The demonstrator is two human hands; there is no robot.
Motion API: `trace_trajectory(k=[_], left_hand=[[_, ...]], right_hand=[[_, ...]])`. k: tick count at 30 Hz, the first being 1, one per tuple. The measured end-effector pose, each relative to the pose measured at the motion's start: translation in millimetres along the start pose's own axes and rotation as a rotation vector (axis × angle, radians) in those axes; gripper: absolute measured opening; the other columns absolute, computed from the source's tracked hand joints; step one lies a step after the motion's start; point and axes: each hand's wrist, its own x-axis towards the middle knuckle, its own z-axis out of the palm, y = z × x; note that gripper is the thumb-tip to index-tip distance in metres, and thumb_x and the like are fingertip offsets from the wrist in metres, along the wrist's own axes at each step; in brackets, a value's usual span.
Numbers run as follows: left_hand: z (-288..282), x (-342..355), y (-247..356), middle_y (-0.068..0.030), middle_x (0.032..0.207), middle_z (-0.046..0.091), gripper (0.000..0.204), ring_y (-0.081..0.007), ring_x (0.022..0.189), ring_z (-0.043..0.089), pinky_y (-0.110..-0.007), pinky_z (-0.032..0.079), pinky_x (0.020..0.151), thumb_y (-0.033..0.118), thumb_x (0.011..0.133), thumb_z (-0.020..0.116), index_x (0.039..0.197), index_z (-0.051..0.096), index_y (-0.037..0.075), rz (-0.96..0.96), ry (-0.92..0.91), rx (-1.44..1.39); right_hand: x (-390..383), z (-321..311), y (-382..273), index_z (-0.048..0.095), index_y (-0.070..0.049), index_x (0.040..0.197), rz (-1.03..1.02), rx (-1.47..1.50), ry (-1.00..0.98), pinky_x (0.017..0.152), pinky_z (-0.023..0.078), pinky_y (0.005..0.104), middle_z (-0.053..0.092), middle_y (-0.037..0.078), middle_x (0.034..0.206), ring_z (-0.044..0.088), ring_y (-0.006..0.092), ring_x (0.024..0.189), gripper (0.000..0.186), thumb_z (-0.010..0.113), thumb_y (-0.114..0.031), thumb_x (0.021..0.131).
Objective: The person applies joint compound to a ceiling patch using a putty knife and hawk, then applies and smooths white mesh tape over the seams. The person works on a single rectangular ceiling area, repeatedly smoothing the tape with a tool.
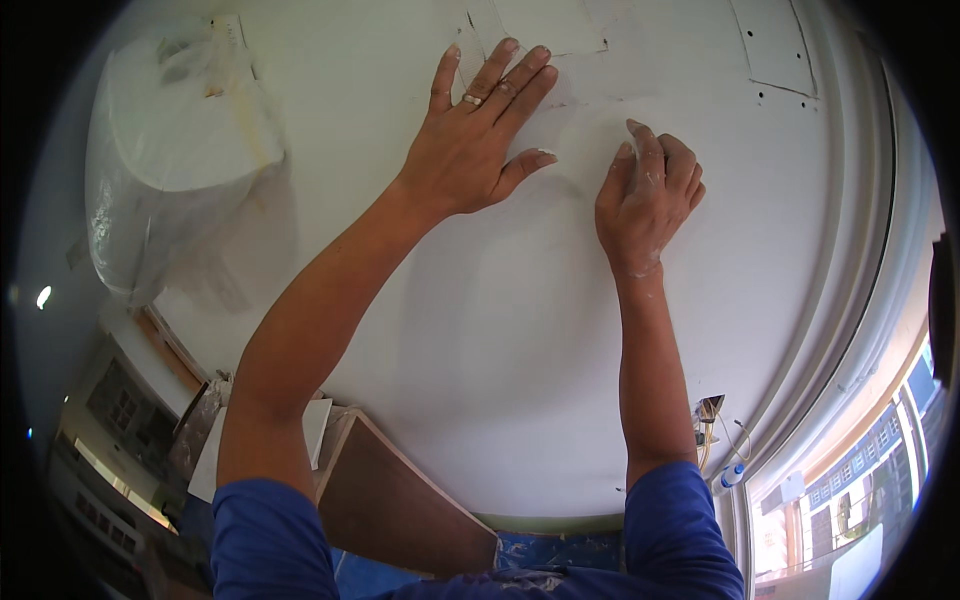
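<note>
My left hand [475,145] lies against the white wall [500,310] with its fingers spread and a ring on one of them. Its fingertips reach close to a rectangular patch outlined by cut lines [550,25] at the top. To its right, my right hand [650,195] is closed, its fingers curled in toward the thumb, close to the wall surface. White smears of a paste-like material mark its fingers and wrist. Whatever it may be pinching is hidden or too small to make out.
A plastic-wrapped white unit [180,150] juts out at upper left. Another outlined patch with dark holes [775,45] is at upper right. Loose wires [708,440] hang from a wall opening, near a window [850,490]. A brown board [400,495] stands below, beside blue sheeting [560,550].
</note>
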Motion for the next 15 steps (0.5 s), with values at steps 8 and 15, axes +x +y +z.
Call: trace_trajectory(k=[8, 15], left_hand=[[-4, -7, -2, -0.0008, 0.173, 0.041, 0.072, -0.0246, 0.164, 0.026, -0.062, 0.005, 0.131, 0.058, 0.108, 0.050, 0.165, 0.043, 0.015, 0.000, -0.011, 0.008], [-49, -44, 16, -0.0029, 0.172, 0.041, 0.064, -0.0274, 0.163, 0.028, -0.060, 0.008, 0.132, 0.058, 0.107, 0.054, 0.154, 0.057, 0.015, 0.031, -0.121, -0.095]], right_hand=[[5, 6, 2, 0.074, -0.015, 0.125, -0.012, -0.014, 0.005, 0.090, 0.038, 0.0398, 0.061, 0.005, 0.116, 0.057, 0.0238, 0.101, 0.033, 0.072, -0.007, 0.092], [9, 3, 8, 0.074, -0.014, 0.127, -0.101, -0.053, 0.004, 0.091, 0.040, 0.0405, 0.061, 0.005, 0.115, 0.058, 0.0237, 0.104, 0.033, 0.071, -0.010, 0.095]])
